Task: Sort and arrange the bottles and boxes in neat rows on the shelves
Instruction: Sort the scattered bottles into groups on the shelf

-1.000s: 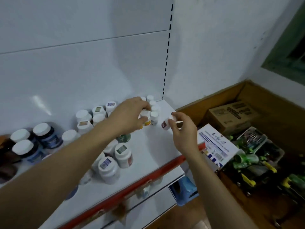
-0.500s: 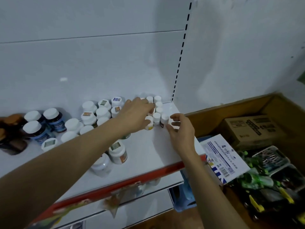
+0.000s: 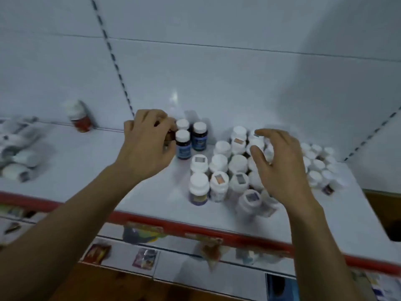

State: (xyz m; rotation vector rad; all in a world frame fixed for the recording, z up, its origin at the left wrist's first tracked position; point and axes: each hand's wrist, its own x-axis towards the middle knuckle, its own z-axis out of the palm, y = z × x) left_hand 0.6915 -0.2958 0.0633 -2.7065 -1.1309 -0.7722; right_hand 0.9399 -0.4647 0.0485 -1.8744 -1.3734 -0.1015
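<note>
My left hand (image 3: 147,144) curls its fingers round a small brown bottle (image 3: 168,136), mostly hidden, at the back of the white shelf (image 3: 86,161). Right beside it stand three dark bottles with blue labels and white caps (image 3: 183,146). My right hand (image 3: 280,166) hovers with spread, relaxed fingers over a cluster of several white-capped bottles (image 3: 219,164), holding nothing. Further right, several small white bottles (image 3: 316,164) stand packed in the shelf's corner.
A red-labelled bottle (image 3: 79,118) stands alone against the back wall at left. Blurred bottles (image 3: 17,153) lie at the far left. The shelf's red front strip (image 3: 165,227) runs below my arms, with packets (image 3: 145,257) on a lower shelf.
The view has swung left along the shelf. My left hand left the small white bottles and now grips a brown bottle by the dark ones. My right hand let go and hovers over the white-capped cluster.
</note>
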